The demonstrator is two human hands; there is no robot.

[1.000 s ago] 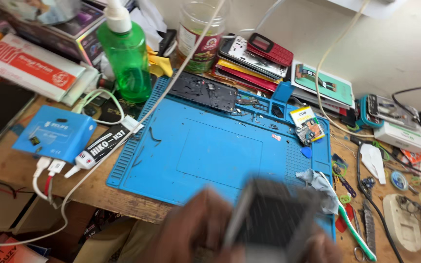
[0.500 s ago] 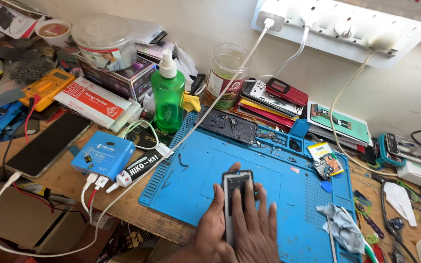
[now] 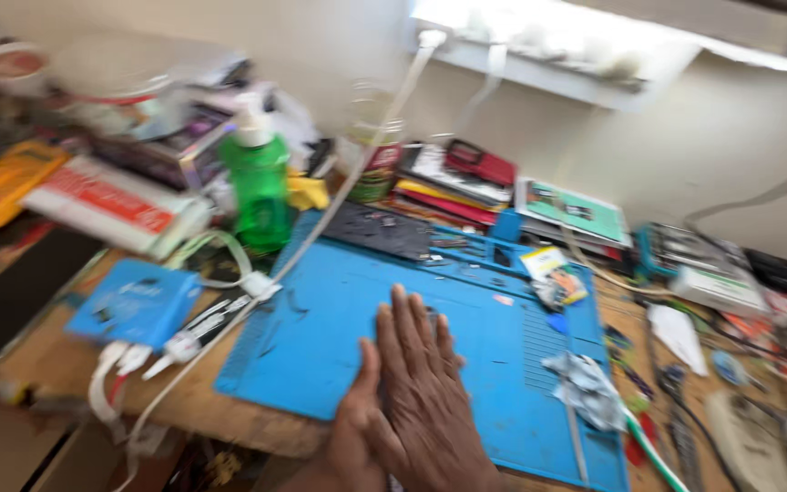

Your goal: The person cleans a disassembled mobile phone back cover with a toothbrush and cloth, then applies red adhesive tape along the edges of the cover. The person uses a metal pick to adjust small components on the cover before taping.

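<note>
A hand (image 3: 416,392) lies flat on the big blue mat (image 3: 321,337), palm down, with its fingers stretched out and close together. I cannot tell for sure which hand it is. Next to it, lower down, part of another hand (image 3: 352,437) shows with its thumb pointing up, but I cannot tell how its fingers are. A dark thing (image 3: 432,317) peeks out from under the fingertips; most of it is hidden, so I cannot say what it is.

The mat lies in the middle of a wooden tabletop (image 3: 56,364). A green bottle (image 3: 259,187) with a white top stands just behind the mat's left corner. A small blue box (image 3: 134,305) sits to the left of the mat, with white cables (image 3: 111,374) plugged into it. One long white cable (image 3: 357,173) runs across the mat and up the wall. A crumpled cloth (image 3: 585,387) lies on the mat's right side. A stack of phones (image 3: 462,178) sits behind the mat. The picture is blurry.
</note>
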